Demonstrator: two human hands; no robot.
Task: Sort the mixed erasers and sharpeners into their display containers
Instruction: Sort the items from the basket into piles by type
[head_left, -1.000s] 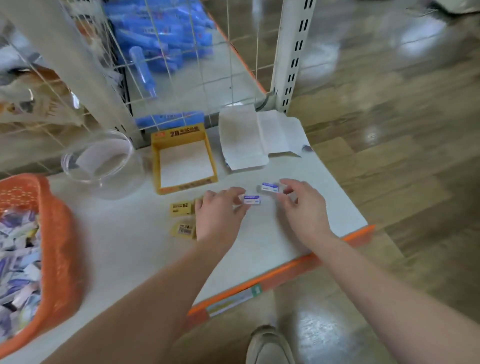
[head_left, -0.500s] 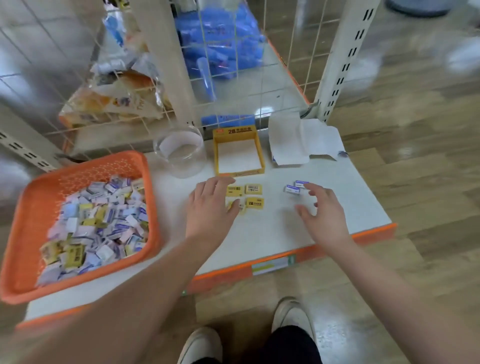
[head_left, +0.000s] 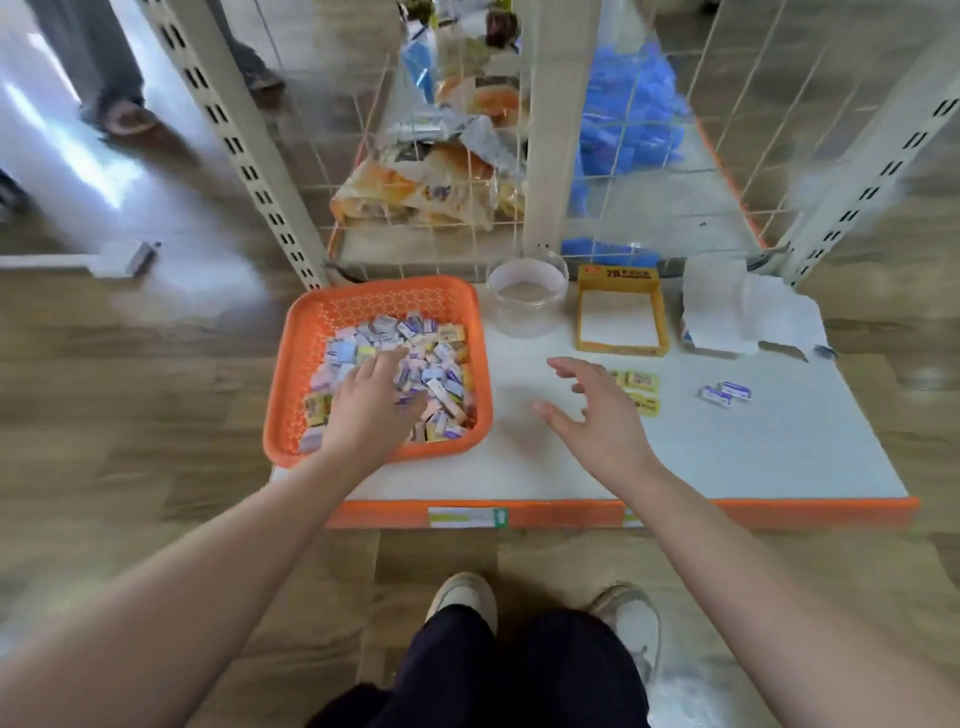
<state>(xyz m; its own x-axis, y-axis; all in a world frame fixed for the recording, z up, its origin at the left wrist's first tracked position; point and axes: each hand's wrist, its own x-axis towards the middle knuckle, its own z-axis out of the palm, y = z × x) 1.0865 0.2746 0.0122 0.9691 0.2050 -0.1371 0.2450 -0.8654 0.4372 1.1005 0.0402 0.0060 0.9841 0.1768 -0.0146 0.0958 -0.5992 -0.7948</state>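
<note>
The left hand rests palm-down on the mixed pile of small wrapped erasers in the orange perforated plastic basket, probably selecting stock; any pinch is hidden. The right hand hovers empty, fingers spread; the yellow cardboard display box stands just beyond it.

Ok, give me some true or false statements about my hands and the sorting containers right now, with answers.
1. The left hand rests on the mixed pile in the orange plastic basket. True.
2. The yellow cardboard display box is full of erasers. False: it is empty, its white floor bare.
3. The right hand pinches an eraser. False: it hovers open over the white shelf, holding nothing.
4. The clear round plastic tub stands between basket and yellow box. True.
5. Two blue-and-white erasers lie on the shelf, right of the yellow erasers. True.
</note>
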